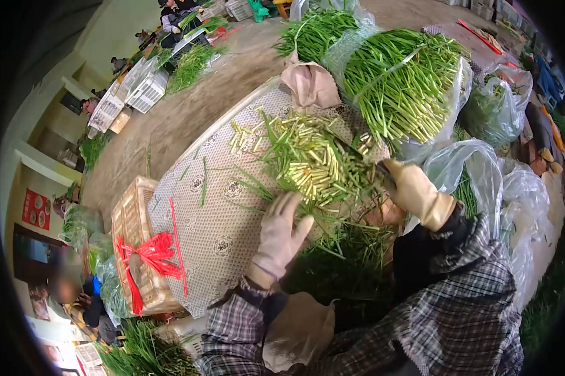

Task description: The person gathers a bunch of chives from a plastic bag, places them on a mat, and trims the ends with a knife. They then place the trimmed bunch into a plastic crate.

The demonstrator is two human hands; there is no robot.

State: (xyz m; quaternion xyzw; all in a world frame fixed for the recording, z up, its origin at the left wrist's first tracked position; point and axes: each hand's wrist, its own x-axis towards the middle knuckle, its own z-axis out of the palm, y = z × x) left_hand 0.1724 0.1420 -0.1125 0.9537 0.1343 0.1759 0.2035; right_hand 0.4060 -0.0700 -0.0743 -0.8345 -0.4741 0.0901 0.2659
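The left hand (281, 238) wears a pale glove. Its fingers are spread and its thumb sticks out wide, with nothing in its grip. It is by the near edge of the pile of cut stalks (313, 166), and I cannot tell if the fingertips touch the pile.

The right hand (415, 193) wears a yellowish glove. Its fingers are curled tight around a dark tool (384, 173) that looks like a knife, at the right side of the pile.

The cut stalks are short, pale and green, and they lie in a messy heap on the table (223, 210), which has a cloth with a pattern on it. A few long green leaves (204, 182) lie loose to the left of the heap. Behind the heap is a crumpled pink cloth (310, 84). To the right of that is a big bunch of long green stalks (408, 81), partly wrapped in clear plastic. More clear bags (467, 172) are to the right, past the right hand.

On the left side of the table is a tan basket (135, 213), with a red plastic bow (156, 254) on it. A thin red strip (178, 247) lies on the table beside the bow
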